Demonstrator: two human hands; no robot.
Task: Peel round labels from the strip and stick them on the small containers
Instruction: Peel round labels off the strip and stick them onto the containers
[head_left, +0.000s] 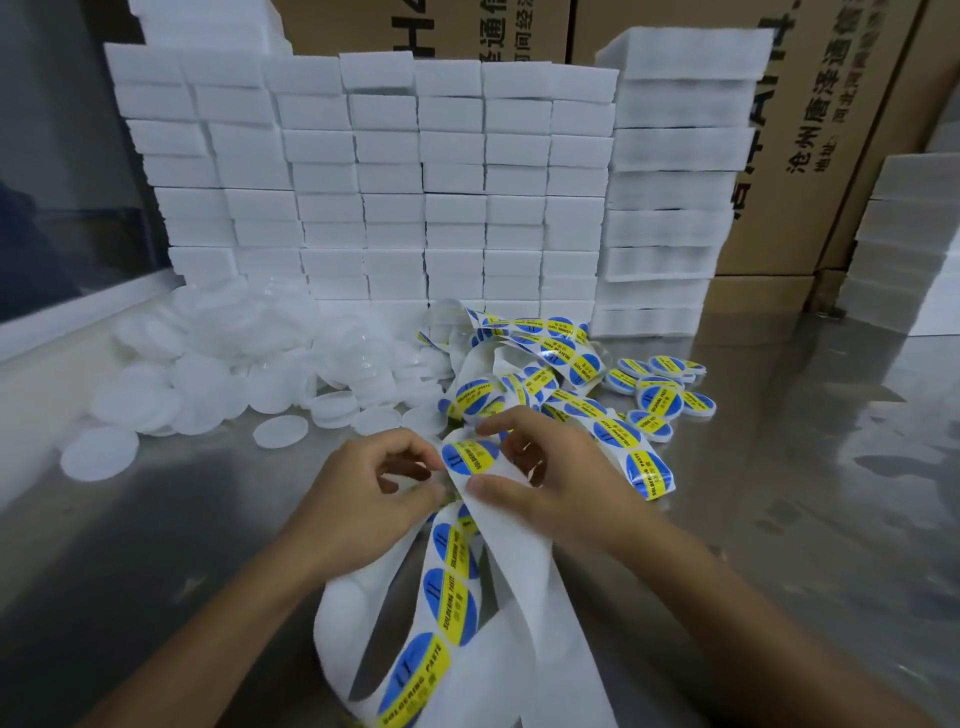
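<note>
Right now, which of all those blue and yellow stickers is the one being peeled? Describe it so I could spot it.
Start at the wall of white foam blocks at the back, then come down the metal table to the two hands near the middle. The label sits between the left hand and right hand, on the bend of the white strip. Unlike the others, it is held up at the fingertips.

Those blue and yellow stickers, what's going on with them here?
A person is peeling round labels off a long white backing strip. The right hand holds the strip while the left hand picks at the edge of one label. A pile of unlabelled white containers sits to the left on the metal table, and a small group of labelled containers lies to the right. White foam blocks are stacked behind.
</note>
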